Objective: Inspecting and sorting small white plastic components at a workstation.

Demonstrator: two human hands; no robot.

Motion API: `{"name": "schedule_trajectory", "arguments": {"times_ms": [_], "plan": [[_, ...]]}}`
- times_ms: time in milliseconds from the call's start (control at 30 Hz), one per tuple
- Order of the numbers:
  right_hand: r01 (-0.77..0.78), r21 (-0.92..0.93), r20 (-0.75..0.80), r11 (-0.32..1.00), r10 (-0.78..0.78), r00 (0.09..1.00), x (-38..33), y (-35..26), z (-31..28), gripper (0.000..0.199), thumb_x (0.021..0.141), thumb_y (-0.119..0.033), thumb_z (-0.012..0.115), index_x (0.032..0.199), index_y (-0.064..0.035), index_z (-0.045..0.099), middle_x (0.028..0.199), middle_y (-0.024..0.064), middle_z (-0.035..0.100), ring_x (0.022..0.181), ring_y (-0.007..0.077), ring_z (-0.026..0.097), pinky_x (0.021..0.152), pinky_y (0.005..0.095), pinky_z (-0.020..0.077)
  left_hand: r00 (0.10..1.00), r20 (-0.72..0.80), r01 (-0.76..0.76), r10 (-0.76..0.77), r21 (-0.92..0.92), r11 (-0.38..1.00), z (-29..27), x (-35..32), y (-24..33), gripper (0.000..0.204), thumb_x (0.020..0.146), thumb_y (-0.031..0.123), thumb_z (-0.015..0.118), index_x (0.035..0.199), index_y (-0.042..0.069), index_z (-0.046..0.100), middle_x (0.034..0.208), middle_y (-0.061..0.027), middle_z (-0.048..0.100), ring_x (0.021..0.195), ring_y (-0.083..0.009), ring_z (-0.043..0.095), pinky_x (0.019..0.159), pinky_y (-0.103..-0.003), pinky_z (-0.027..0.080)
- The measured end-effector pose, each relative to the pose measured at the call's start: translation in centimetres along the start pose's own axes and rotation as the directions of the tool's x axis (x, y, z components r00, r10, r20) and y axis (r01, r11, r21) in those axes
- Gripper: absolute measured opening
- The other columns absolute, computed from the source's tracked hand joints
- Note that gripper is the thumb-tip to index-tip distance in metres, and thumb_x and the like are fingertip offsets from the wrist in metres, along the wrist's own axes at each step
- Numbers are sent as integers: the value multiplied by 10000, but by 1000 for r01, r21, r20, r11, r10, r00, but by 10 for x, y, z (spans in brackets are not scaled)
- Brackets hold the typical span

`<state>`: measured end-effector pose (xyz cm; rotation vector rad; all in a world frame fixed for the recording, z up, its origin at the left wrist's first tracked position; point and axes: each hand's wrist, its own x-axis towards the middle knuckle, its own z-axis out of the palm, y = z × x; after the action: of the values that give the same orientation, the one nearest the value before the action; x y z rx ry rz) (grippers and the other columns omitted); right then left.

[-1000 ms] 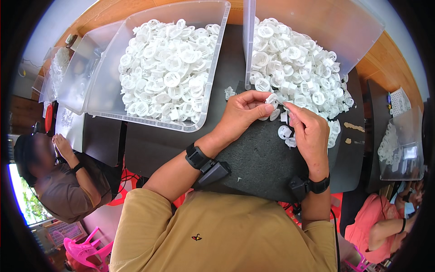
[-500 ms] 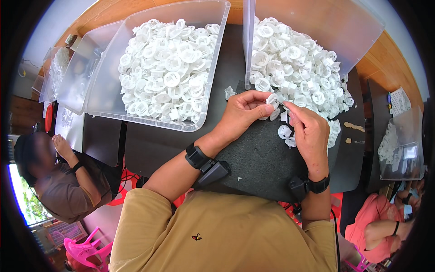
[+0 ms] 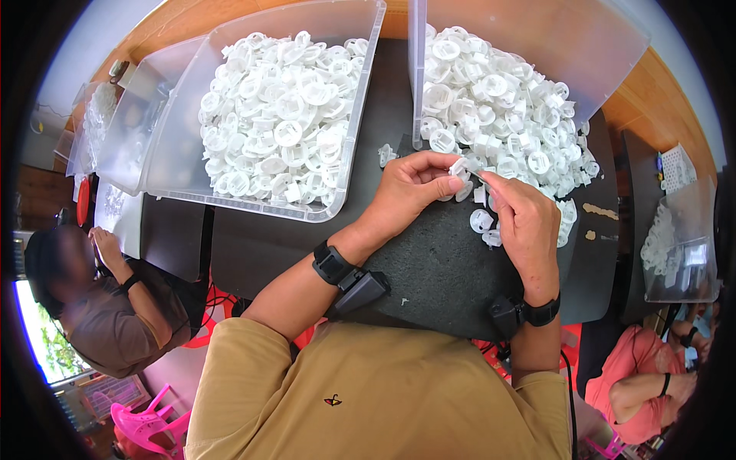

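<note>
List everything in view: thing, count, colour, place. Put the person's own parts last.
Clear bin: one, transparent, upper left of the mat, full of white plastic parts.
Tipped clear bin: one, transparent, upper right, spilling a heap of white parts onto the mat.
Mat: one, black, centre.
Loose white parts: a few, on the mat by the hands.
Other clear bins: several, far left.
Co-workers: two, lower left and lower right.
Pink chair: one, bottom left.
Left hand: pinching a small white part.
Right hand: grip on the same part.
</note>
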<state>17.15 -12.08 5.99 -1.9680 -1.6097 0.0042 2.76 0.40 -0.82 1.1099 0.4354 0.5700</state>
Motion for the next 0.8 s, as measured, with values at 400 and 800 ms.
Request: {"name": "schedule_trajectory", "arguments": {"times_ms": [400,800], "plan": [[-41,44,4,998,41,999,-2,1,2,174,852,-55,588,996,-61,686,785,113,661,679,288,636,589,367,482,1000,-11,0,0,-44,999,2,0,2,353,849,71,700,1167,-39,591,1049,-94,667,939,-125,641,817,-252,529],[-29,3,-16,1000,29,999,-2,0,2,178,848,-61,594,995,-78,692,756,102,646,661,284,627,568,371,471,1000,-10,-1,0,-40,999,2,0,2,352,853,72,696,1170,-39,588,1049,-91,665,936,-123,639,820,-252,529]]}}
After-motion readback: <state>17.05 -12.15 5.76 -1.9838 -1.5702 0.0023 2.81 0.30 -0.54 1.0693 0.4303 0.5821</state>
